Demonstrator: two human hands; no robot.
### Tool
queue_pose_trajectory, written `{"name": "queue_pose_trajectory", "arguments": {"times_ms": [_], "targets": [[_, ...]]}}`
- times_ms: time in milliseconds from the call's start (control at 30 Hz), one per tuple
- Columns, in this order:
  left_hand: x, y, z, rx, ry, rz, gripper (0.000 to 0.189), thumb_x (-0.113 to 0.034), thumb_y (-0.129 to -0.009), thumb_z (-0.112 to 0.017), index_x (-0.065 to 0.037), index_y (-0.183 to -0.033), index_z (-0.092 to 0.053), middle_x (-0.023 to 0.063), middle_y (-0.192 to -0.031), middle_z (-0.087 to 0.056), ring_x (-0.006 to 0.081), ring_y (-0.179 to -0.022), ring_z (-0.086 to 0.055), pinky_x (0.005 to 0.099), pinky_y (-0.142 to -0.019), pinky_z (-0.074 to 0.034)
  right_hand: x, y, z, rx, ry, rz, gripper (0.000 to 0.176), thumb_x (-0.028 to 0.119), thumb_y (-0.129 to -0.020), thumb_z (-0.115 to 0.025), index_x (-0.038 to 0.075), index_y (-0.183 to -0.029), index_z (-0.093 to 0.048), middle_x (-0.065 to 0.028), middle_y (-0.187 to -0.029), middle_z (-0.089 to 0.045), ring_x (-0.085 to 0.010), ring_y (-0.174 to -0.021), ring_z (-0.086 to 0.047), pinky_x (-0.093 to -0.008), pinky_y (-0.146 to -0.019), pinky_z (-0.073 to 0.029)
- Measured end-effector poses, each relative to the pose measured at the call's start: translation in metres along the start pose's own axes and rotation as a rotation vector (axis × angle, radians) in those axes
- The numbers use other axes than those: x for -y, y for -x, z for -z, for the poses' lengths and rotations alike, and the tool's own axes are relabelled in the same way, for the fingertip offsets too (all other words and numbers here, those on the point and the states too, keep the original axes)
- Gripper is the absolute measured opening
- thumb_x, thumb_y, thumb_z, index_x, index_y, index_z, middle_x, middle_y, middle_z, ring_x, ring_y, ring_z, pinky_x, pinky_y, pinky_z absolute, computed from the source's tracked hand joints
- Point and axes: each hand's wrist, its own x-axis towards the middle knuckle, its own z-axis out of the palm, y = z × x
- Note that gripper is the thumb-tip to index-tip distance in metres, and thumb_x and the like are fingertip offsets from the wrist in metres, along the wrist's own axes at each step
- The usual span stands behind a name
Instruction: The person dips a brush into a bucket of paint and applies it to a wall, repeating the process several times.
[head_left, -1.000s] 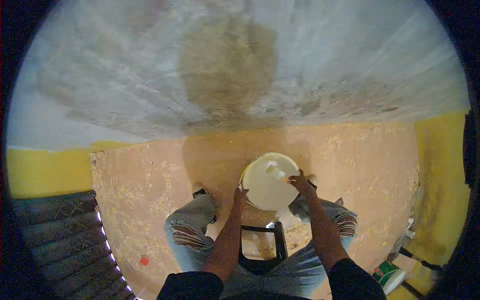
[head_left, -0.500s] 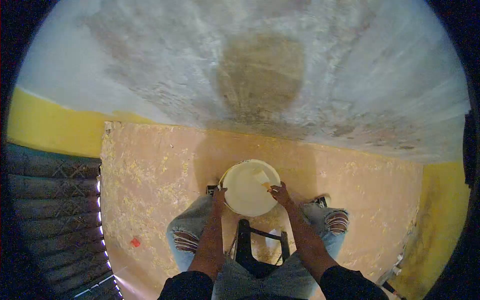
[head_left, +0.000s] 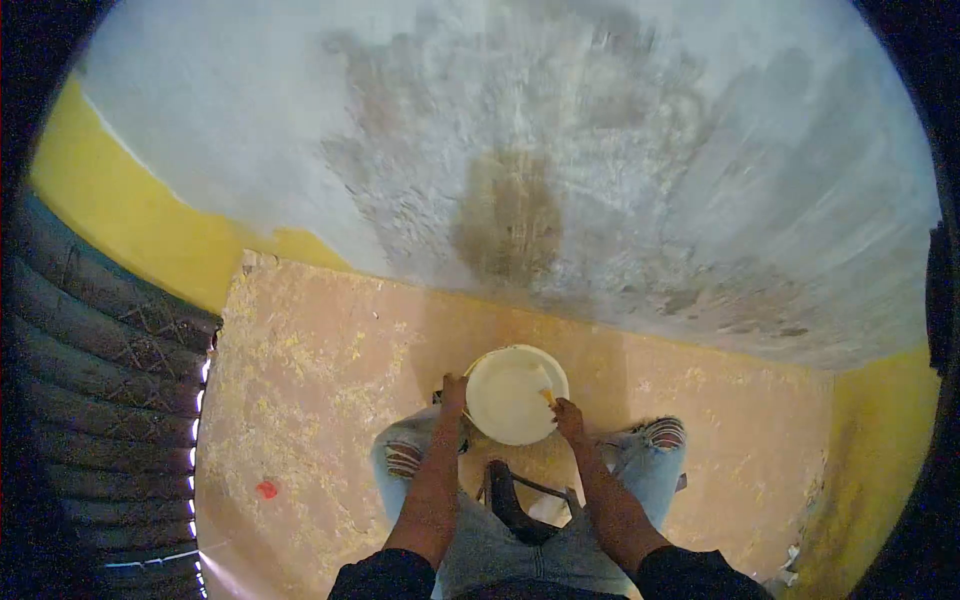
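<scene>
A round pale bucket (head_left: 490, 435) of cream-white paint (head_left: 505, 395) stands between my knees. At its left rim is my left hand (head_left: 454, 391), its fingers closed on the edge. My right hand (head_left: 568, 416) is at the right rim, shut on the yellowish handle of a paintbrush (head_left: 547, 396). The brush leans into the bucket, its bristles toward the paint and hard to tell from it.
Ahead rises a wall (head_left: 640, 200) with grey-white, patchy paint and a yellow strip (head_left: 130, 180) at left. A black stool-like frame (head_left: 512, 512) is between my legs. A red scrap (head_left: 266, 490) lies on the blotchy floor (head_left: 310, 400); dark ribbed panels (head_left: 120, 400) stand left.
The view has tilted up and turned, so bucket and hands appear lower. Less of the brush shows now, its head lower in the bucket. My left hand stays at the left rim.
</scene>
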Motion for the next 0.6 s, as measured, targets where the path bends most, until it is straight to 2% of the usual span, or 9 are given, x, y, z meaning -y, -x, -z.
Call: {"name": "queue_pose_trajectory", "arguments": {"times_ms": [33,100,167,200,233,267,333,500,600], "targets": [[-0.029,-0.002,0.027,0.001,0.078,-0.099,0.024,-0.021,-0.089,-0.056,-0.004,-0.105,-0.058,0.013,-0.091,-0.062,0.0258,-0.087,-0.059,0.0356,-0.069,-0.05,0.026,0.015,-0.007,-0.038,0.174,0.057,0.024,0.026,-0.086,-0.058,0.005,-0.097,-0.064,-0.0143,-0.091,-0.065,-0.0244,-0.073,-0.062,-0.0384,-0.055,-0.048],[-0.059,-0.001,0.05,-0.008,0.162,-0.211,0.021,-0.021,-0.089,-0.055,-0.003,-0.099,-0.06,0.0112,-0.086,-0.063,0.0231,-0.081,-0.062,0.0326,-0.063,-0.051,0.021,0.027,-0.01,-0.074,0.346,0.121,0.022,0.024,-0.086,-0.058,0.005,-0.096,-0.065,-0.012,-0.087,-0.066,-0.0213,-0.072,-0.062,-0.0349,-0.056,-0.048],[-0.076,-0.012,0.056,0.024,0.886,-0.183,0.018,-0.02,-0.086,-0.06,-0.002,-0.085,-0.063,0.0114,-0.078,-0.065,0.0183,-0.062,-0.062,0.0286,-0.053,-0.051,0.026,0.031,-0.016,-0.115,0.508,0.195,0.02,0.021,-0.086,-0.058,0.005,-0.095,-0.065,-0.0097,-0.082,-0.066,-0.0182,-0.07,-0.062,-0.0315,-0.057,-0.048],[-0.098,-0.013,0.072,0.018,0.889,-0.198,0.018,-0.02,-0.086,-0.06,-0.002,-0.085,-0.063,0.0114,-0.078,-0.065,0.0183,-0.062,-0.062,0.0286,-0.053,-0.051,0.029,0.039,-0.018,-0.144,0.567,0.363,0.019,0.017,-0.086,-0.059,0.002,-0.098,-0.065,-0.0083,-0.079,-0.066,-0.0148,-0.066,-0.061,-0.0295,-0.057,-0.05],[-0.134,-0.007,0.099,0.117,0.9,0.034,0.018,-0.019,-0.084,-0.063,-0.002,-0.079,-0.063,0.0107,-0.074,-0.066,0.0171,-0.057,-0.061,0.0279,-0.049,-0.049,0.033,0.051,-0.019,-0.171,0.625,0.524,0.019,0.012,-0.087,-0.06,-0.001,-0.1,-0.064,-0.0069,-0.076,-0.065,-0.0114,-0.062,-0.06,-0.0276,-0.057,-0.051],[-0.163,-0.004,0.121,0.215,0.904,0.264,0.019,-0.018,-0.082,-0.066,-0.001,-0.074,-0.063,0.01,-0.07,-0.066,0.0159,-0.051,-0.06,0.0272,-0.045,-0.048,0.057,0.067,-0.027,-0.172,0.626,0.534,0.019,0.012,-0.087,-0.06,-0.001,-0.1,-0.064,-0.0069,-0.076,-0.065,-0.0114,-0.062,-0.06,-0.0276,-0.057,-0.051],[-0.181,0.0,0.138,0.214,0.821,0.272,0.017,-0.016,-0.081,-0.068,-0.001,-0.074,-0.063,0.01,-0.067,-0.065,0.0157,-0.05,-0.06,0.0274,-0.044,-0.048,0.117,0.101,-0.046,-0.186,0.312,0.161,0.019,0.009,-0.084,-0.061,-0.003,-0.098,-0.064,-0.0082,-0.074,-0.065,-0.0127,-0.062,-0.061,-0.0279,-0.059,-0.053],[-0.162,0.003,0.127,0.171,0.784,0.295,0.017,-0.014,-0.081,-0.068,-0.001,-0.072,-0.061,0.0087,-0.062,-0.064,0.0149,-0.046,-0.058,0.0276,-0.042,-0.046,0.098,0.077,-0.048,-0.195,0.158,0.265,0.016,0.006,-0.084,-0.062,-0.004,-0.095,-0.064,-0.0104,-0.074,-0.065,-0.0163,-0.063,-0.063,-0.0293,-0.059,-0.055],[-0.136,0.005,0.107,0.144,1.063,0.419,0.026,-0.023,-0.083,-0.067,0.0,-0.071,-0.06,0.0085,-0.057,-0.06,0.0159,-0.043,-0.056,0.0284,-0.041,-0.045,0.089,0.062,-0.06,-0.239,0.053,0.252,0.014,0.006,-0.083,-0.064,-0.003,-0.094,-0.064,-0.0101,-0.075,-0.064,-0.0177,-0.062,-0.063,-0.0307,-0.06,-0.057]]}}
